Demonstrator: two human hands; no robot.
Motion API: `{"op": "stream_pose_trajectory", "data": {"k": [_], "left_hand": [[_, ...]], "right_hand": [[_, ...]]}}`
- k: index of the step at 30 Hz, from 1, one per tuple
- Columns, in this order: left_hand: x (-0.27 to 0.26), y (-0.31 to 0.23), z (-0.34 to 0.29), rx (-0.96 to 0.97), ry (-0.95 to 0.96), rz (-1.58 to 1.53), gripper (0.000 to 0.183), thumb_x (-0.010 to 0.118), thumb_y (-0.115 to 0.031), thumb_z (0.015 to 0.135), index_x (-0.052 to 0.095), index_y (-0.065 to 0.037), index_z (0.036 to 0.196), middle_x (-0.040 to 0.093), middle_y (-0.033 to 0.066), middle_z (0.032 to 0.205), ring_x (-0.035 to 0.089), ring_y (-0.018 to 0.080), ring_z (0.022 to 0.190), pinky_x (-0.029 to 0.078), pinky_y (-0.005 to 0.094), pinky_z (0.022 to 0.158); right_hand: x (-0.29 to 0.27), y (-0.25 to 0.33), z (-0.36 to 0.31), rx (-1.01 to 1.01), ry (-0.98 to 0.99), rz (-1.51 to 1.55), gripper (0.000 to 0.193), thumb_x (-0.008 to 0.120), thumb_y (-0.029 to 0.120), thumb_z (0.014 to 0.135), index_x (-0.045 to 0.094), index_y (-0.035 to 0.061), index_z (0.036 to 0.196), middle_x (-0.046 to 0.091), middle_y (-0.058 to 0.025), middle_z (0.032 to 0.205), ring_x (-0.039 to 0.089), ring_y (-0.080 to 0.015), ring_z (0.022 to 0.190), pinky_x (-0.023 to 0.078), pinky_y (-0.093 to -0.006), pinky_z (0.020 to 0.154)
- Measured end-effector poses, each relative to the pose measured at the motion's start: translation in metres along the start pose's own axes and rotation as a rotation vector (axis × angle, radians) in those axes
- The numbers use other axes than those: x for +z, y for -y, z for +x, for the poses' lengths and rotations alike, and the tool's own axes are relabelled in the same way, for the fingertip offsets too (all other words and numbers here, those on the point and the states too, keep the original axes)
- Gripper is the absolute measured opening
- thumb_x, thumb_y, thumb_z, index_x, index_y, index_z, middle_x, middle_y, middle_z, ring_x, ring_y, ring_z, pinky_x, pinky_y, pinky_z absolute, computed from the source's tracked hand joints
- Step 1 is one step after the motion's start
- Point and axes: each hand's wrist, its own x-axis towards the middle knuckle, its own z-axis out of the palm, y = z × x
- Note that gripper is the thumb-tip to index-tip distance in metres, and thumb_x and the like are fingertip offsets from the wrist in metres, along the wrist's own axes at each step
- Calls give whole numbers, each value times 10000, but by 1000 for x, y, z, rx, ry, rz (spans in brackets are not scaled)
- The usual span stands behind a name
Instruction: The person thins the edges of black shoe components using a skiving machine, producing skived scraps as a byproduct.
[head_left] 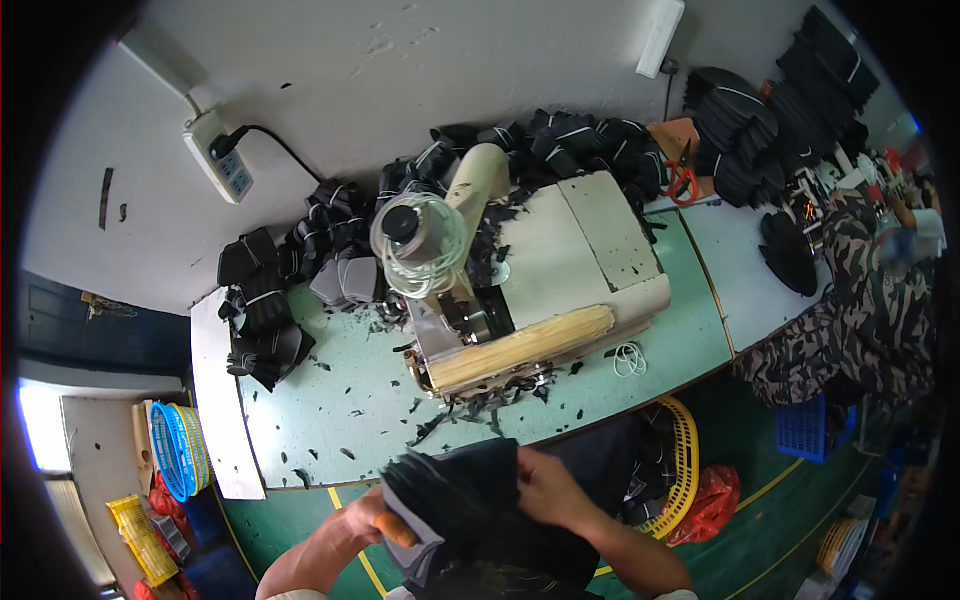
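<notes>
A thick stack of black and grey cut sheet pieces [455, 490] is held over my lap, just off the near edge of the table. My left hand [362, 518] grips its left side, with an orange cover on one digit lying against the grey face. At the upper right edge of the stack, the fingers of my right hand [548, 488] close round the black sheets; their tips are partly hidden. Beyond the hands stands a beige bench machine [570, 250] with a yellowish padded strip [520, 350] along its front. Dark scraps lie around its base.
Tied black bundles [265, 300] line the wall behind the machine. Red-handled scissors [682, 183] lie at the back right. A yellow basket [685, 470] with dark pieces stands by my right arm, near a red bag [710, 505]. Another person in camouflage clothing [850, 310] sits far right.
</notes>
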Motion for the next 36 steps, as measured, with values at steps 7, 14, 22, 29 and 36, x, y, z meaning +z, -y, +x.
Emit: {"op": "stream_pose_trajectory", "data": {"k": [7, 14, 22, 29, 36], "left_hand": [[41, -22, 13, -329, -95, -4, 1127, 853, 76, 352, 417, 1, 1389, 570, 128, 1284, 546, 212, 1172, 380, 321, 1054], [70, -53, 21, -241, 43, 553, 1128, 810, -42, 478, 301, -31, 1484, 471, 154, 1394, 432, 224, 1293, 309, 329, 1103], [89, -51, 39, -381, -220, 1467, 1020, 827, -352, 528, 414, 9, 1389, 555, 228, 1285, 540, 325, 1199, 414, 376, 1027], [21, -40, 35, -233, -336, 274, 673, 741, -113, 633, 527, 74, 1244, 647, 179, 1105, 664, 261, 943, 530, 324, 878], [45, -25, 30, -111, 179, -41, 834, 744, -25, 530, 483, 57, 1318, 618, 177, 1204, 596, 262, 1122, 425, 358, 1023]], "right_hand": [[11, 31, -35, -438, -97, 212, 343, 710, 121, 787, 674, 93, 1127, 699, -82, 1047, 674, -180, 975, 494, -264, 866], [13, -43, -61, -101, 3, 1545, 596, 558, 426, 929, 482, -49, 1280, 561, 2, 678, 465, -139, 564, 410, -291, 701], [10, 43, -121, -272, 672, 734, 1004, 758, 325, 835, 74, 132, 1544, 593, -54, 820, 458, -88, 587, 384, -251, 553], [-18, -43, -138, -306, -296, 34, 166, 627, 31, 857, 555, 32, 708, 530, -30, 731, 484, -79, 643, 442, -225, 623], [-4, -68, -93, -453, -103, 1484, 279, 558, 100, 880, 422, 89, 637, 437, -23, 619, 445, -107, 581, 474, -276, 619]]}}
